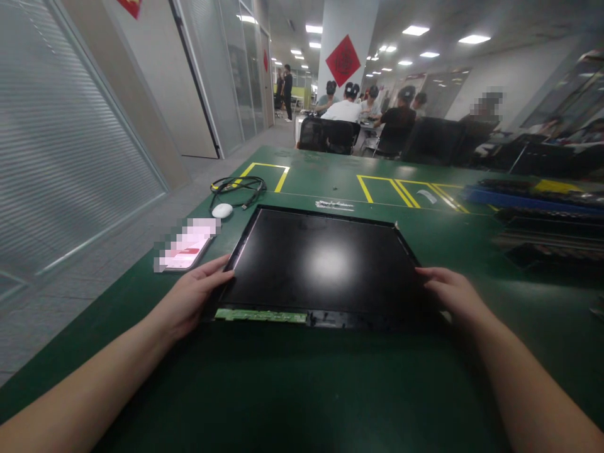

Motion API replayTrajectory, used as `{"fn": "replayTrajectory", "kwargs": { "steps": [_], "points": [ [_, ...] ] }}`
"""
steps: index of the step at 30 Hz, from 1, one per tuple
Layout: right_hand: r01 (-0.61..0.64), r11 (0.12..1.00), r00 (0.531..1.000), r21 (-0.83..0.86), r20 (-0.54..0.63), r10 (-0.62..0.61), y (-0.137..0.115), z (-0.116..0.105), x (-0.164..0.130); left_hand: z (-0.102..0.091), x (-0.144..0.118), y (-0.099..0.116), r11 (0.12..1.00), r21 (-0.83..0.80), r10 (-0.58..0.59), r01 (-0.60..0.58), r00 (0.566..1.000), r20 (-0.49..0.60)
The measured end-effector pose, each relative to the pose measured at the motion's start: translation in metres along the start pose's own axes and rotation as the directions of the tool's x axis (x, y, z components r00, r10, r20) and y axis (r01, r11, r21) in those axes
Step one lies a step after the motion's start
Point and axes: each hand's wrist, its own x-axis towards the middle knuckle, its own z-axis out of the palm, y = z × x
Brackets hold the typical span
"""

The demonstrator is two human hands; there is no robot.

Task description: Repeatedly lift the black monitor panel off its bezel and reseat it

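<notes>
A black flat display panel (321, 261) lies face up on the green work mat (302, 390), with a narrow green circuit strip (260, 315) along its near edge. My left hand (191, 296) grips the panel's left edge near the front corner, thumb on top. On the opposite side, my right hand (450, 292) holds the right edge, fingers laid over the frame.
A phone (185, 251), a white mouse (222, 210) and a coiled black cable (238, 187) lie left of the panel. Dark trays and stacked parts (542, 214) sit at the right. Yellow tape boxes (406, 192) mark the mat's far side. Several people sit at desks behind.
</notes>
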Motion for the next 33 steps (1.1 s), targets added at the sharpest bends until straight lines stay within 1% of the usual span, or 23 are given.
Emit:
{"fn": "replayTrajectory", "kwargs": {
  "steps": [12, 19, 23, 28, 33],
  "points": [
    [-0.003, 1.0, 1.0, -0.029, 0.012, 0.003, 0.0039, -0.0037, 0.0039, -0.0046, 0.0023, -0.0031, 0.997, -0.073, -0.01, 0.013, 0.999, 0.05],
    [0.038, 0.998, 0.999, -0.054, 0.01, -0.037, 0.0079, -0.0052, 0.0078, -0.0058, 0.0039, -0.0035, 0.995, -0.095, 0.0, 0.008, 0.997, 0.078],
    [0.025, 0.998, 1.0, -0.06, 0.011, -0.024, 0.0061, -0.0051, 0.0067, -0.0048, 0.0033, -0.0036, 0.996, -0.094, -0.003, 0.01, 0.997, 0.072],
    [0.045, 0.999, 0.999, -0.012, 0.014, -0.045, 0.0069, -0.0038, 0.0051, -0.005, 0.0044, -0.0048, 0.996, -0.094, 0.004, 0.001, 0.999, 0.051],
    [0.033, 0.999, 0.999, -0.015, 0.012, -0.033, 0.0074, -0.0035, 0.0058, -0.0068, 0.0038, -0.0046, 0.996, -0.086, -0.008, 0.013, 0.998, 0.058]
  ]
}}
